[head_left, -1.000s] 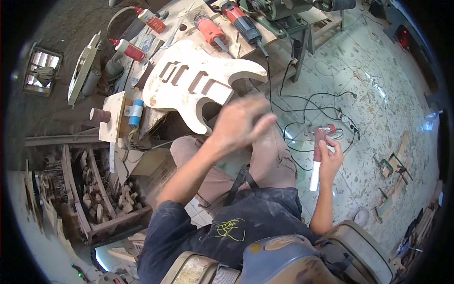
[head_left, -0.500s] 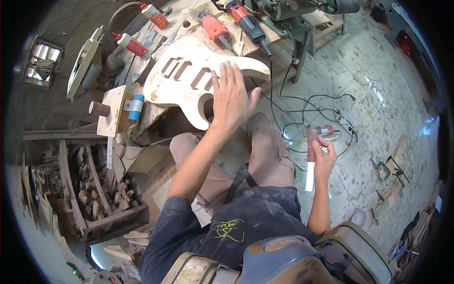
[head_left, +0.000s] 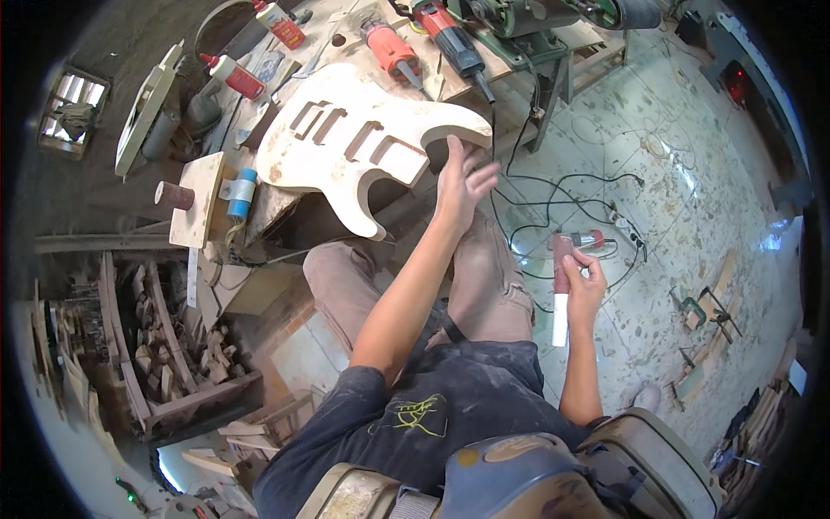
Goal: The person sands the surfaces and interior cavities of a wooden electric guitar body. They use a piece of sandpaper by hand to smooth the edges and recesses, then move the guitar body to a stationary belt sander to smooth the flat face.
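The double-cutaway guitar body lies flat, face up, on the table, its two horns reaching past the edge. It is pale, unpainted wood with brown patches toward its left end and several straight-sided cavities cut into its face. Well apart to the right, the slim sanding stick, reddish-brown above and white below, is pinched between the right hand's fingers.

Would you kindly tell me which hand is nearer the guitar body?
Left: the left hand is by the edge of the guitar body, contact unclear; the right hand is farther to the right, holding a brown-and-white stick.
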Demonstrator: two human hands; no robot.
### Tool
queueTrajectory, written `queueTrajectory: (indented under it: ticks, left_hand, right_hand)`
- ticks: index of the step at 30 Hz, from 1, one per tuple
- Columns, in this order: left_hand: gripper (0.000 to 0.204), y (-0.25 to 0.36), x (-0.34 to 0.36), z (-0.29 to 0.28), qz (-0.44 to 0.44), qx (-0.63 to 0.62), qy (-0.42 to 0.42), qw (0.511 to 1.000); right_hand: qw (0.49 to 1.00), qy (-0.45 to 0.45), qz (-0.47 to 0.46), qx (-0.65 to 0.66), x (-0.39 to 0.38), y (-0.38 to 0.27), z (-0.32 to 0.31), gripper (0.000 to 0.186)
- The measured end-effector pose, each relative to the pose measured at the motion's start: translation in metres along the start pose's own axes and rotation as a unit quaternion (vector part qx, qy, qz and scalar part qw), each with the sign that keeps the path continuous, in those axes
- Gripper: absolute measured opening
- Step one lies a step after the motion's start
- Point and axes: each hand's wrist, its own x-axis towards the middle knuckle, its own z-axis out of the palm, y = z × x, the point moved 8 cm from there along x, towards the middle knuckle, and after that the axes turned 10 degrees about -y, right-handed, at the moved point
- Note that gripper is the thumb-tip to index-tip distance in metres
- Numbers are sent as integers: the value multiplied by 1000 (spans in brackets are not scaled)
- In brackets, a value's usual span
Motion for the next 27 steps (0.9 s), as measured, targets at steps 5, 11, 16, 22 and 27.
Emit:
queueTrajectory:
  ticks: [5,11,16,22,27]
  left_hand:
    - [83,31,37,-13,179,-100,15,979]
    - [65,12,-5,-17,155,-47,42,986]
    - [70,-4,-93,-44,141,-41,34,989]
    - [76,0,-146,-64,113,-18,-18,993]
    - [74,28,-145,-72,175,-99,127,971]
  right_hand:
    - [998,-22,52,23,-2,4,11,30]
    - [998,-12,54,-1,-9,9,3,27]
    - [997,-24,75,-4,-2,13,13,26]
    - [994,-60,40,-82,22,28,28,26]
    - [993,-94,51,-55,23,20,59,26]
